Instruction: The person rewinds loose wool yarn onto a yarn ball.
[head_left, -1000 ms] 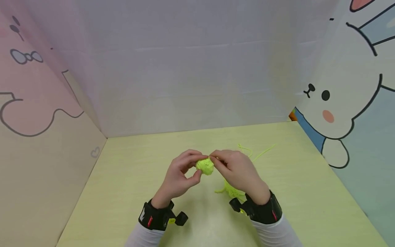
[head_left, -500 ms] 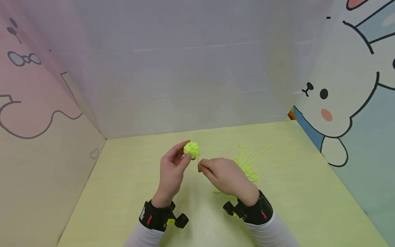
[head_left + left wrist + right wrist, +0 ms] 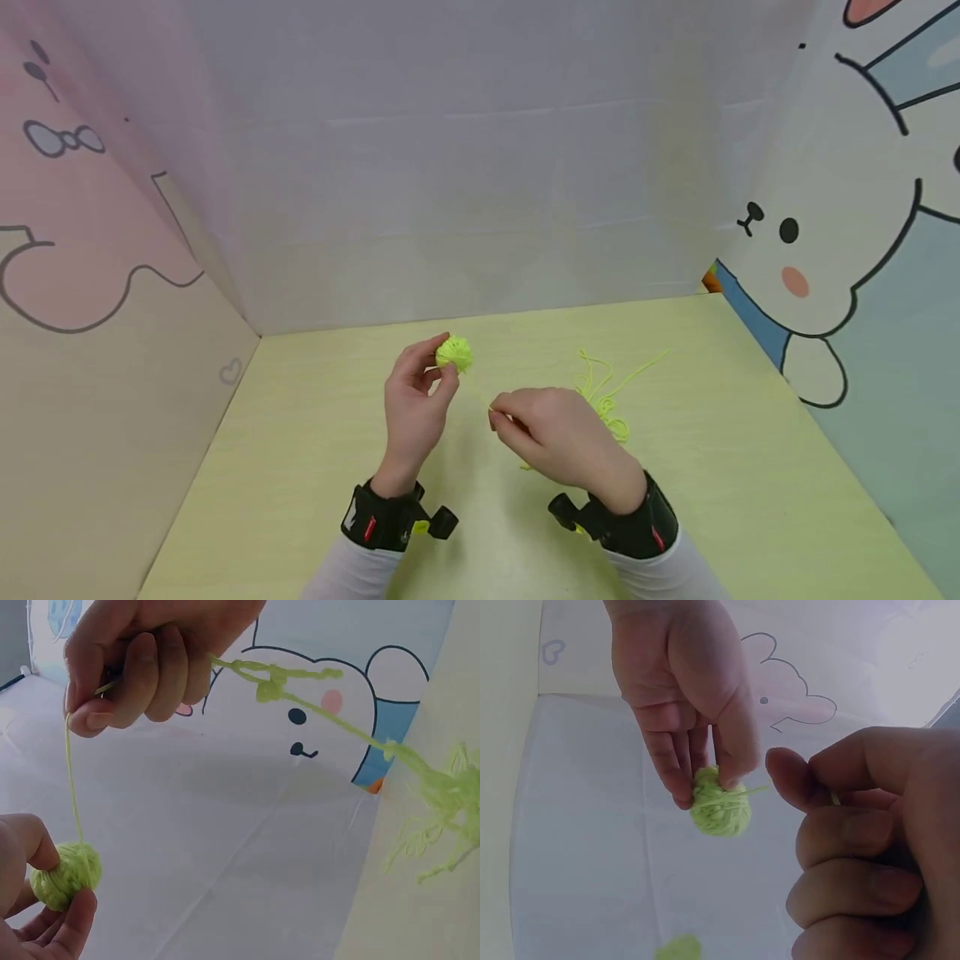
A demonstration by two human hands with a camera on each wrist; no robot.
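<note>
Over the pale bench (image 3: 315, 417), the gap between the left hand (image 3: 412, 410) and the right hand (image 3: 566, 437) is wider than it is half a second ago: the left hand has edged up and away, while the right has slipped slightly the other way. A second ago the two meet at the ball of yarn (image 3: 458, 352); now the ball sits clear of the right hand, raised above the bench in the left hand's fingertips. For the work in hand, this seems to mean that a fresh length is being drawn out taut, with plenty of yarn not yet on the ball. The left hand is only part closed, its thumb on one side of the ball and its fingers on the other, so much of the winding shows. The right hand is closed more tightly, its fingers curled into the palm and the strand (image 3: 73, 780) nipped near the tips of thumb and forefinger; the right wrist view is dim there, so exactly which fingers bear on it is hard to tell. Beyond that hand the yarn trails off to the loose tangle (image 3: 454, 784) lying on the bench. Between the hands the strand runs straight and thin, without visible slack, from the ball to the pinch.
</note>
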